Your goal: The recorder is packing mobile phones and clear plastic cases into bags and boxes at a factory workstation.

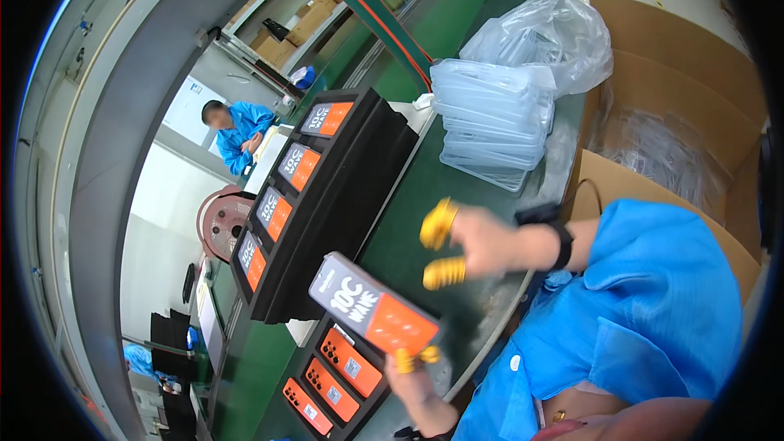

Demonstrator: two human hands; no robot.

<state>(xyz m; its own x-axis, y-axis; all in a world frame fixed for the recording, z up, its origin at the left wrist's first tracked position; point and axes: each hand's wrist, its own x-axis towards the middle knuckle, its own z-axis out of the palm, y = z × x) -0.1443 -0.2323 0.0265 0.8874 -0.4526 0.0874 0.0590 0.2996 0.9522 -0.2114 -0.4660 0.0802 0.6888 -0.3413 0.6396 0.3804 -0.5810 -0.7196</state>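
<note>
My left hand (415,380), with yellow finger covers, grips the lower end of a smartphone (374,304). The phone's grey and orange printed face is turned up, and it is tilted over the green work surface. My right hand (482,247) hangs above the surface a little to the right, slightly blurred. Yellow covers are on its thumb and fingers, which are apart with nothing between them. Just below the held phone lies a black tray (371,398) with several orange phones (351,363), camera ends showing. Behind it, a thick black foam tray (327,224) carries several phones (299,166) with matching faces.
Clear plastic cases (490,118) are stacked on the green belt (408,220), beside a crumpled clear bag (563,41). An open cardboard box (678,49) with clear plastic pieces stands at right. A green post (376,20) rises behind. Farther off are a fan (222,224) and a person (241,135) in blue.
</note>
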